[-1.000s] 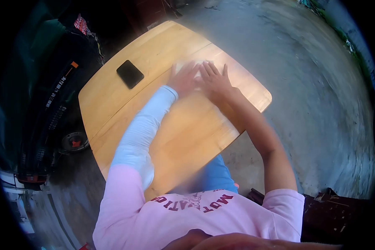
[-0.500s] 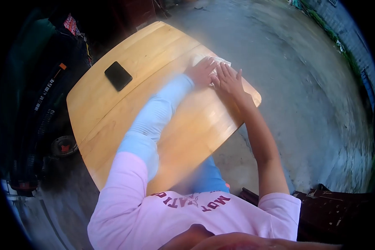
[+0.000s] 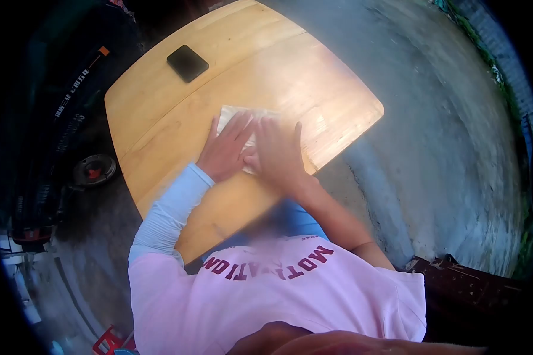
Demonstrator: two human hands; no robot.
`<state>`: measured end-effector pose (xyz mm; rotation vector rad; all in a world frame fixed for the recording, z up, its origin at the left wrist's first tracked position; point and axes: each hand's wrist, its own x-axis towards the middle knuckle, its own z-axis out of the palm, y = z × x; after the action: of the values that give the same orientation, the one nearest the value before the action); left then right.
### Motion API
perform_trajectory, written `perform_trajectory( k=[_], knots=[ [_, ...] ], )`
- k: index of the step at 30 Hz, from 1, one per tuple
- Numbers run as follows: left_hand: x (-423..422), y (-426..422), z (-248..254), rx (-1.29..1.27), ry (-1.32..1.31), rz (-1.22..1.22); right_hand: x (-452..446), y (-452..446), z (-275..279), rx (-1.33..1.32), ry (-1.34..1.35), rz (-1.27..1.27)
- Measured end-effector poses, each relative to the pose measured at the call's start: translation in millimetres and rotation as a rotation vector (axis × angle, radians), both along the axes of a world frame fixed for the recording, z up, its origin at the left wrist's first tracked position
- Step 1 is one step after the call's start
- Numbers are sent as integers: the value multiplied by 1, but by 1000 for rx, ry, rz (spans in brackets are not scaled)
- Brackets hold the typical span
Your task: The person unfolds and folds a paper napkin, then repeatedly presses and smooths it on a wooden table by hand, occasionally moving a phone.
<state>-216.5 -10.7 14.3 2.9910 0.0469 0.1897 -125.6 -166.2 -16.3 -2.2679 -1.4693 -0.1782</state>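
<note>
A thin white cloth or paper wipe [image 3: 226, 114] lies on the light wooden table [image 3: 160, 139], near the side closest to my body. My left hand [image 3: 224, 152], below a pale blue sleeve, rests flat on the wipe's left part with fingers stretched out. Beside it, my right hand [image 3: 279, 154] presses flat over the right part, its thumb side slightly blurred. The two hands are close together and cover most of the wipe. Neither has its fingers wrapped round anything.
A black, flat, phone-like rectangle [image 3: 188, 63] lies on the table's far left part. Left of the table, a wheel-like round thing [image 3: 95, 170] sits by a dark object with white lettering [image 3: 71, 94]. Concrete floor [image 3: 420, 177] extends to the right.
Both hands and the wipe have moved from the table's far right edge toward my body and to the left. The view has shifted too; the black rectangle stays on the table.
</note>
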Motion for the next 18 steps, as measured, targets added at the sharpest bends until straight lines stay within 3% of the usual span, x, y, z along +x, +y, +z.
perform_trajectory(
  k=[4, 9, 14, 18],
  knots=[
    [-77, 13, 3, -7, 59, 228, -50, 31, -6, -11, -29, 181],
    [-113, 13, 8, -57, 84, 309, -68, 43, 4, -43, -13, 243],
    [-64, 9, 8, -5, 87, 251, -33, 32, 2, -105, -84, 102],
    [37, 5, -6, 40, 44, 93, 45, 2, 17, -176, -120, -63]
  ],
)
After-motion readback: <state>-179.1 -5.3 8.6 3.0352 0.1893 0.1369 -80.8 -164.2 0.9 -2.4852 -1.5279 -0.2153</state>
